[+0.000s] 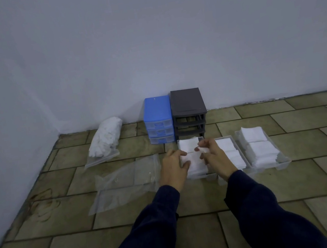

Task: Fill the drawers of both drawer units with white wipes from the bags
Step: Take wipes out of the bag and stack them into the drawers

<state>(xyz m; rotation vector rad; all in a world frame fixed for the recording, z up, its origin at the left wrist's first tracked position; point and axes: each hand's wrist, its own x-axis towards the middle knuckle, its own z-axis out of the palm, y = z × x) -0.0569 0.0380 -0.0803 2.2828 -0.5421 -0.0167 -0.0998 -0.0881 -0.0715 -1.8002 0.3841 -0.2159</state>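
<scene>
Hands [193,159] hide left drawer's [188,141] wipes.

We see a tiled floor [294,185] carrying a blue drawer unit [158,120] just beside a grey drawer frame [189,113], a full bag of white wipes [105,140], an empty clear bag [124,181], and three wipe-filled drawers [261,147] side by side.

We note the blue drawer unit [157,112] and the grey drawer unit [187,103] as smooth moulded plastic, the grey matt. The three loose drawers [284,162] are clear plastic. The wipes [255,141] look soft, fibrous and matt. The empty bag [124,180] is glossy clear film. The floor [295,189] is dull, mottled tile; the sleeves [261,204] are matt dark cloth.
</scene>
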